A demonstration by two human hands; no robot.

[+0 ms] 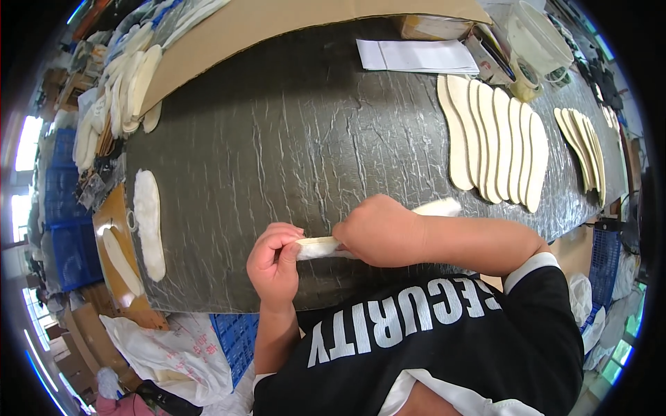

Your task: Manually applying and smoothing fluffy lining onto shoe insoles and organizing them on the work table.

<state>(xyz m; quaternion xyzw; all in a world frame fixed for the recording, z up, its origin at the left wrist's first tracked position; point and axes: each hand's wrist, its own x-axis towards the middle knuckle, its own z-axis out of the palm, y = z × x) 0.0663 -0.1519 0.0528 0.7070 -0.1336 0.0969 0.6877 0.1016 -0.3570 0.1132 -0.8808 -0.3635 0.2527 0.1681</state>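
Observation:
A cream insole with a fluffy white side (pixel 316 251) is held between my hands near the table's front edge. My left hand (pixel 276 262) pinches its left end between thumb and fingers. My right hand (pixel 380 232) is closed over it further right, its fingertips hidden behind the knuckles. Beyond my right forearm a pale rounded end (pixel 438 206) shows; whether it belongs to the held insole or to another, I cannot tell. At the right of the table several insoles (pixel 494 139) lie in an overlapping row. One fluffy insole (pixel 148 225) lies alone at the left edge.
Dark, wrinkled sheeting covers the table (pixel 291 152). A cardboard sheet (pixel 298 21) lies along the back, near white papers (pixel 416 57) and a translucent bucket (pixel 534 38). More insoles (pixel 581 152) are stacked far right. White items pile up (pixel 128 87) at the back left. Blue crates (pixel 66 229) stand left.

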